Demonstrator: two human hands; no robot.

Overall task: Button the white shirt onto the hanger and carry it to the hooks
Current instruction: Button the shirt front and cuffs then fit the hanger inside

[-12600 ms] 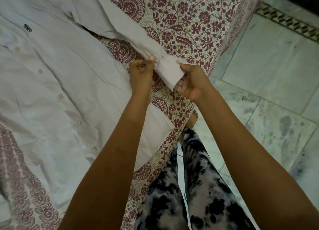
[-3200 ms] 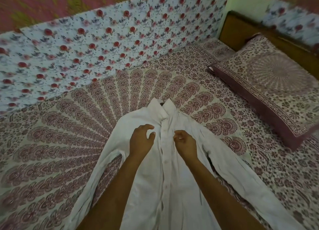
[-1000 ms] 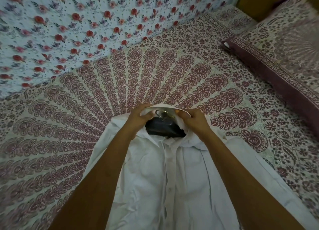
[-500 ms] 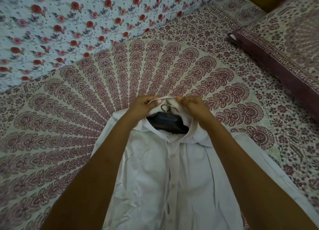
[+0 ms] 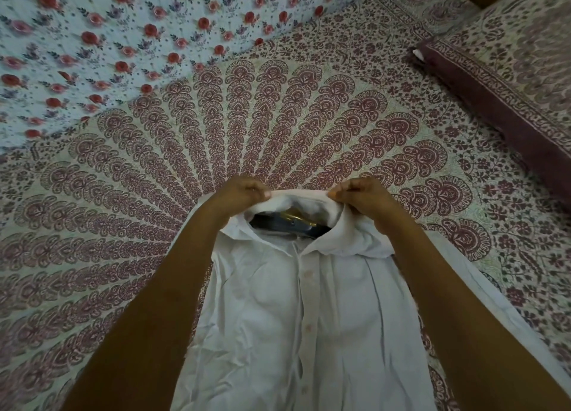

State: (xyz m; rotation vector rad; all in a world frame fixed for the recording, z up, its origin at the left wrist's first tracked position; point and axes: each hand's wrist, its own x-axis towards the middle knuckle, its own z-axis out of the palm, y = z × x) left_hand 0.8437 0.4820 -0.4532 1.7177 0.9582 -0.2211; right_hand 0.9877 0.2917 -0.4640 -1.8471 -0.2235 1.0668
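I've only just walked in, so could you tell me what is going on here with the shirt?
A person is dressing a white shirt on a hanger on the bed. The left hand and right hand each pinch the collar at the back, holding it up. The dark hanger shows inside the neck opening. The front placket looks buttoned; a pillow lies to the right.

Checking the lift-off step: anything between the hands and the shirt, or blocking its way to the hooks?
Nothing between them: the left hand and right hand already pinch the white shirt at its collar, over the hanger. The hooks are out of view, so that path cannot be judged.
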